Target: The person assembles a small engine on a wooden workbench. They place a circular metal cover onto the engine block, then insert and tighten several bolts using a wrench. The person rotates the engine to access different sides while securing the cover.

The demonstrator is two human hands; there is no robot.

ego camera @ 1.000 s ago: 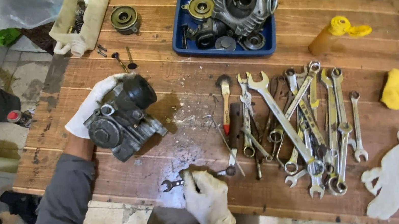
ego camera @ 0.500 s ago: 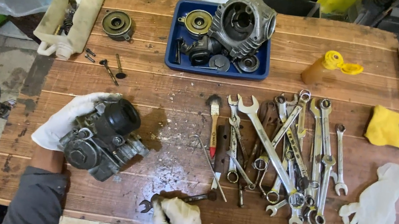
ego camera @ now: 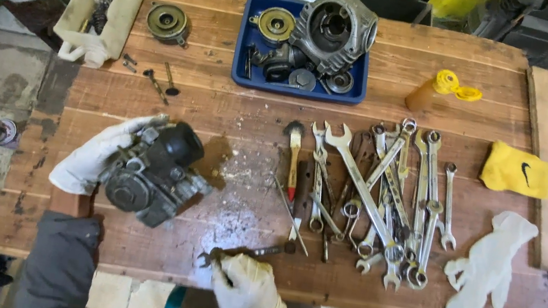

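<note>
Bare, stained wooden planks form the table (ego camera: 155, 89), the wrenches (ego camera: 382, 189) shine as polished metal, the carburetor (ego camera: 155, 174) looks dull, greasy cast metal, and both hands wear smooth whitish rubber gloves beside a glossy blue plastic tray (ego camera: 242, 44).

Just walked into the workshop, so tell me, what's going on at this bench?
A person in white gloves works at a wooden table. The left hand steadies a dark, greasy engine part, and the right hand grips a small wrench near the table's front edge. A pile of wrenches and a small brush lie to the right, with a blue tray of engine parts at the back.
</note>
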